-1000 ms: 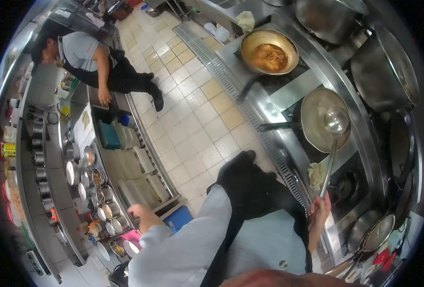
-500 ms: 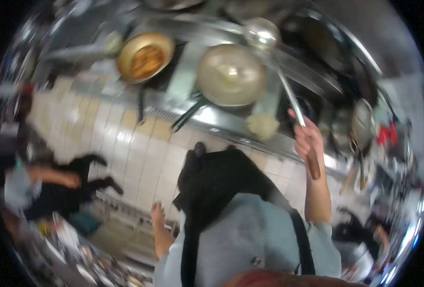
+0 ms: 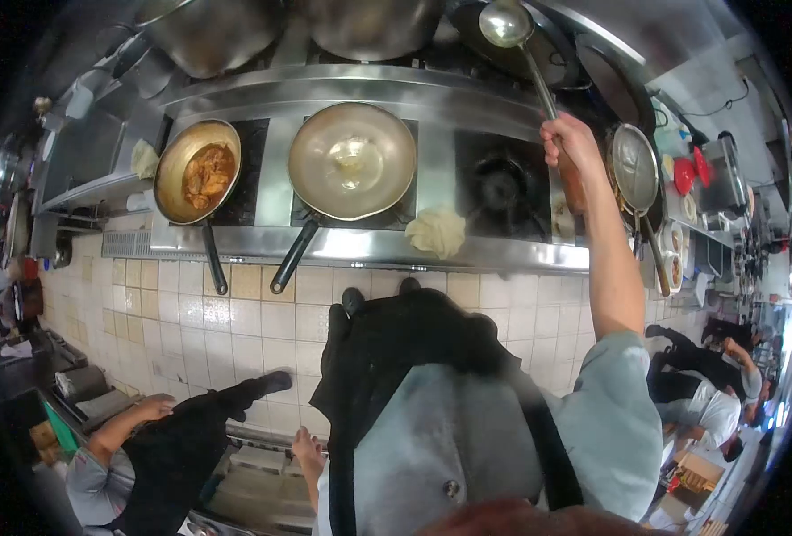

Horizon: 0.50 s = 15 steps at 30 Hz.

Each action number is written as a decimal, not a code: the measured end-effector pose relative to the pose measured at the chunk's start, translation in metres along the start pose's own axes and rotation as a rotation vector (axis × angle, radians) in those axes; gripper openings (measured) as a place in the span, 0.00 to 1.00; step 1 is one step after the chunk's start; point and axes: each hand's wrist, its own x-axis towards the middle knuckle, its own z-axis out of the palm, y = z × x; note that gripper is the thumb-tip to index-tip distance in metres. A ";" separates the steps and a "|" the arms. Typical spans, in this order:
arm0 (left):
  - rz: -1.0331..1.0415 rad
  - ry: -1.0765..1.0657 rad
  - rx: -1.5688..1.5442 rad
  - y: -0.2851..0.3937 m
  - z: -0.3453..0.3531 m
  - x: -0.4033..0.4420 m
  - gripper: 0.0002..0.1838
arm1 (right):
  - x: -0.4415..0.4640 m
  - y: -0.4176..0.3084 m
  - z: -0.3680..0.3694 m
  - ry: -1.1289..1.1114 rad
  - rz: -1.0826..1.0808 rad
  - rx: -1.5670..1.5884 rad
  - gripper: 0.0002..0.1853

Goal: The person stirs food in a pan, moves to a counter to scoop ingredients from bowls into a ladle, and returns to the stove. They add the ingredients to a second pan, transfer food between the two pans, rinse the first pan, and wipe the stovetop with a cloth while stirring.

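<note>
Right hand closed around handle of ladle, ladle's bowl beyond hand and slightly left. Burner lay left of hand, wide pan farther left, strainer just right. Left hand hung low, fingers partly curled; could not tell whether holding anything.

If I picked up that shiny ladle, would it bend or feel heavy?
The ladle would likely feel stiff, since its shaft looks metal. It might feel heavy at the far end, where the wide bowl sits. Laid down, it could rock, because that bowl looks rounded.
</note>
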 end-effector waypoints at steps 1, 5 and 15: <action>0.003 0.031 -0.010 -0.003 -0.001 -0.007 0.11 | 0.006 0.003 0.001 -0.011 0.003 0.001 0.03; -0.019 -0.087 -0.090 -0.039 -0.023 0.017 0.08 | 0.016 0.007 -0.001 0.033 0.004 -0.094 0.04; 0.537 0.097 0.246 -0.140 -0.047 0.078 0.15 | 0.040 0.035 -0.023 0.167 0.108 -0.135 0.04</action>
